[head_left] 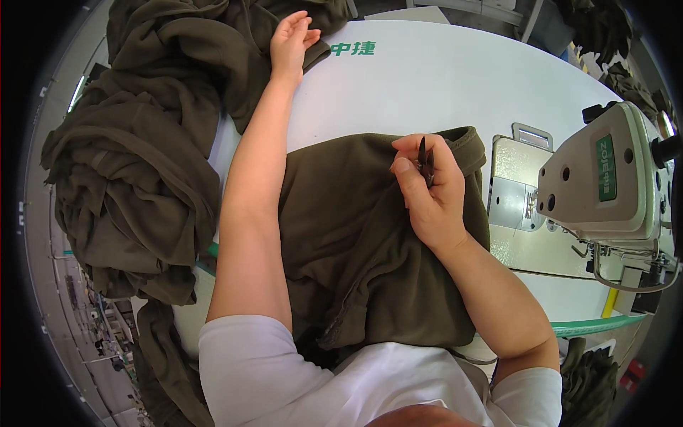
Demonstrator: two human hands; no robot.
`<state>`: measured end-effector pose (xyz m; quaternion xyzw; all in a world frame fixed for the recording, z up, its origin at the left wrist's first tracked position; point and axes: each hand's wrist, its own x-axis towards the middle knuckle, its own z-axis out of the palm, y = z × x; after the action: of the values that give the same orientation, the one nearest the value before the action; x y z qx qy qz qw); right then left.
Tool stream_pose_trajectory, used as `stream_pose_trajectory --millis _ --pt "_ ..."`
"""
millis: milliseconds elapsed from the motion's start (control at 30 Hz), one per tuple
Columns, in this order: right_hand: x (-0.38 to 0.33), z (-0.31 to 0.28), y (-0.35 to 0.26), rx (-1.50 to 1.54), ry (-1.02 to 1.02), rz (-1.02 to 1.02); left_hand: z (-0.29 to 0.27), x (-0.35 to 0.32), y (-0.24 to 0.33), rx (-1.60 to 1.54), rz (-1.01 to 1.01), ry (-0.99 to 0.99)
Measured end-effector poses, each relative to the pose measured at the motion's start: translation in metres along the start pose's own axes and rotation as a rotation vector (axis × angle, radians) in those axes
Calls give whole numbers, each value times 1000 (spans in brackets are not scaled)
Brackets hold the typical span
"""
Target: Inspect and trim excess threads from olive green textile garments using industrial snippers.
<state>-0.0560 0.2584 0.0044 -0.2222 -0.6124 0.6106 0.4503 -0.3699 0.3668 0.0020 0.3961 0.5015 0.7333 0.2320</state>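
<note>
Soft olive-green knit garment [356, 235] lies limp on the white table [427, 78] before the sewing machine [605, 185]; best gripped at its ribbed hem. Right hand [427, 192] pinches small dark thread snips [425, 160]; left hand [290, 39], loosely open, rests on the piled olive fabric [135, 164].

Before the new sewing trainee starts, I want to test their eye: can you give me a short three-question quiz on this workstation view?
1. True or false: the right hand holds a small dark thread snip.
2. The left hand rests on: A) the sewing machine, B) the heaped olive fabric, C) bare white table.
3. Fill in: the olive garment under the right hand lies to the ____ of the sewing machine.

Key: 1 true; 2 B; 3 left.
</note>
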Motion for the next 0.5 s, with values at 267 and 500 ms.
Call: stream_pose_trajectory --millis 267,500 --pt "-2 5 -2 -6 -15 -17 -11 1 18 551 472 63" --pt "-6 1 2 -9 2 -49 28 -45 88 811 535 -367"
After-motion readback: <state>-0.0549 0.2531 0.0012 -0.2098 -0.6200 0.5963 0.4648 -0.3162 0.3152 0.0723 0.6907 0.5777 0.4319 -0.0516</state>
